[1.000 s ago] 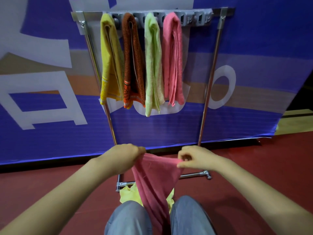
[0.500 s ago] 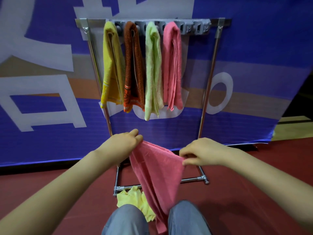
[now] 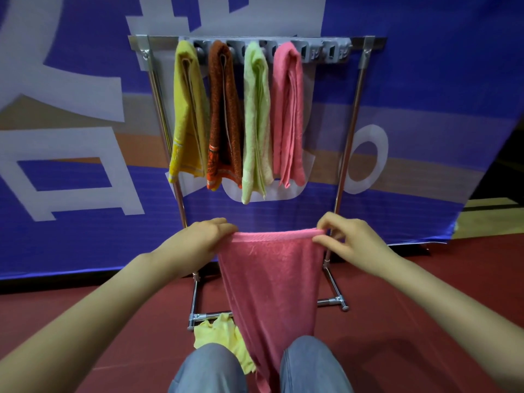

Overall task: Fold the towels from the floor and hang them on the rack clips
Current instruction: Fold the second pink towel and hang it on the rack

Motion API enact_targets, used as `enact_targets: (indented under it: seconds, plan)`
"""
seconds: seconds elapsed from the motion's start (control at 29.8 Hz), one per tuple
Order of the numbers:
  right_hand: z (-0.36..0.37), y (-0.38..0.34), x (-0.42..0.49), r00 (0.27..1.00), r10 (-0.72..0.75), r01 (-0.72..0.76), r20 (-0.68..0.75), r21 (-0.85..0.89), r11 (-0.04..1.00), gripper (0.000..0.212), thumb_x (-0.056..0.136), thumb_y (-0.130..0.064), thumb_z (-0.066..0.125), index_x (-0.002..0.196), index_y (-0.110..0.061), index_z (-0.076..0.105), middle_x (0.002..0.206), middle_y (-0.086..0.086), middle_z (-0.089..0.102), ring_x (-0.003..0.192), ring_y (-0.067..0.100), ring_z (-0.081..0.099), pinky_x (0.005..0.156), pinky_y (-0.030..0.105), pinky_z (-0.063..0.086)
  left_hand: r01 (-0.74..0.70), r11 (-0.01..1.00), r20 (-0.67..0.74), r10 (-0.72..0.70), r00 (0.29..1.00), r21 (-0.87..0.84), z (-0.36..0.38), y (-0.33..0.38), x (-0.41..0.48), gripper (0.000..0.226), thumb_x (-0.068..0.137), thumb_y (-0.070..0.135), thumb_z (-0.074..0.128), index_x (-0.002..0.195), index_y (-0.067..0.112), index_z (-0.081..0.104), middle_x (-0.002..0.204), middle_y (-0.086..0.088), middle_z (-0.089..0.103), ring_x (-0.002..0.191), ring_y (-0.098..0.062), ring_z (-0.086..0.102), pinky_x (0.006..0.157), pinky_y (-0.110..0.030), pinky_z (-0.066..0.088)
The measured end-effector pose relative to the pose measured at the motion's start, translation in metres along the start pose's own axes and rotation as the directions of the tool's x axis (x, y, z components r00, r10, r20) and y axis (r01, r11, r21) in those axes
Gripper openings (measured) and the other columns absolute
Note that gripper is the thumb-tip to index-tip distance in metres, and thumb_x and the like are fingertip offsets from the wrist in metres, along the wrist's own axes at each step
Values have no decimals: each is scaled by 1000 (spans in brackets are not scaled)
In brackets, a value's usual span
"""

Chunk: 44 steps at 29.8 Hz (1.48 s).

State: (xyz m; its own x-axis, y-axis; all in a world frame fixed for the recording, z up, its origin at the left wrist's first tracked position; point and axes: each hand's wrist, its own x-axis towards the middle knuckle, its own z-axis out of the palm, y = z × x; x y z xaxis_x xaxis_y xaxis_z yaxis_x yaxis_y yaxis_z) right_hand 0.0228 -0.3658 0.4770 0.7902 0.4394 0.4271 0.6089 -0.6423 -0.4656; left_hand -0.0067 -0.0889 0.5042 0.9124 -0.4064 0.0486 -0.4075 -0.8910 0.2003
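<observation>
A pink towel [image 3: 272, 276] hangs spread out in front of me, its top edge stretched level. My left hand [image 3: 198, 241] grips the left top corner and my right hand [image 3: 347, 239] pinches the right top corner. The towel's lower end drops between my knees. A pale yellow towel [image 3: 219, 337] lies crumpled on the red floor by the rack's foot. On the metal rack [image 3: 351, 131] hang a yellow towel [image 3: 187, 114], a brown-orange towel [image 3: 224, 117], a light green towel [image 3: 255, 123] and a pink towel [image 3: 287, 114], each in the grey clip strip [image 3: 326, 52].
Several free clips sit at the right end of the strip. A blue and white banner [image 3: 425, 95] stands right behind the rack. Red floor [image 3: 425, 321] stretches to both sides. My knees in blue jeans [image 3: 309, 364] fill the bottom edge.
My hands have moved apart and upward, pulling the pink towel's bunched top edge out flat and wide. The view has tilted down, so the rack sits lower in the frame.
</observation>
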Motion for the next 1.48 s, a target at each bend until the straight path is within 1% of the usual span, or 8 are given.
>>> enact_targets:
  seconds: [0.1, 0.23, 0.44, 0.84, 1.04, 1.17, 1.28, 1.48]
  plan:
    - [-3, -3, 3, 987, 149, -163, 66, 376, 912, 18, 79, -7, 64, 71, -18, 52, 66, -6, 58, 57, -2, 55, 59, 9, 44, -10, 991, -71, 0, 997, -133, 2, -1, 0, 29, 92, 12, 44, 119, 11, 54, 111, -2, 58, 100, -17, 56, 86, -27, 42]
    - [-7, -8, 4, 972, 226, -223, 57, 517, 827, 18, 80, 0, 61, 74, -16, 54, 71, -2, 61, 63, -4, 57, 66, 8, 46, 14, 911, -142, -79, 987, -412, 3, 0, 0, 21, 92, 15, 46, 106, 12, 62, 95, 6, 64, 88, -8, 60, 84, -26, 48]
    - [-6, -14, 6, 923, 385, -270, -13, 691, 671, 13, 81, -5, 60, 80, -17, 58, 70, 3, 64, 63, 9, 61, 56, 11, 51, 71, 574, -109, -273, 956, -816, 3, 11, 0, 18, 87, 5, 53, 103, 6, 61, 79, -4, 62, 65, 1, 63, 61, -13, 53]
    - [59, -52, 8, 914, 406, -257, -14, 753, 606, 28, 75, 5, 65, 63, -19, 56, 62, 0, 56, 47, -1, 53, 47, 18, 47, 240, 325, 48, -503, 863, -915, 14, 31, 11, 19, 77, 2, 66, 94, 11, 61, 45, 2, 62, 40, -3, 60, 43, -17, 52]
    - [87, -76, 8, 940, 341, -209, 2, 794, 571, 30, 78, 7, 61, 66, -20, 60, 69, -9, 63, 56, -5, 60, 57, 9, 48, 240, 277, 70, -509, 858, -930, 24, 36, 11, 21, 85, 11, 59, 104, 3, 60, 67, -10, 59, 45, -2, 59, 51, -15, 53]
    - [85, -77, 8, 925, 351, -261, 143, 911, 318, 23, 91, 0, 42, 88, -14, 60, 77, 4, 65, 66, 4, 66, 68, 15, 55, 226, 270, 80, -464, 882, -936, 22, 31, 4, 26, 84, 22, 60, 106, 9, 59, 83, -10, 65, 63, -6, 66, 60, -13, 55]
    - [82, -75, 7, 913, 339, -300, 227, 937, 181, 22, 89, 4, 40, 95, -10, 56, 86, 11, 67, 74, 11, 69, 74, 18, 56, 237, 410, 45, -425, 904, -881, 20, 27, 2, 44, 78, 12, 66, 119, 7, 52, 86, -3, 67, 73, -8, 65, 70, -15, 53]
    - [81, -63, 5, 916, 359, -305, 180, 893, 331, 34, 88, 6, 44, 117, -12, 43, 76, 9, 64, 65, 7, 66, 66, 17, 55, 209, 537, 61, -280, 958, -817, 12, 27, -1, 42, 83, -6, 53, 124, 2, 48, 86, -2, 66, 65, -3, 64, 67, -13, 53]
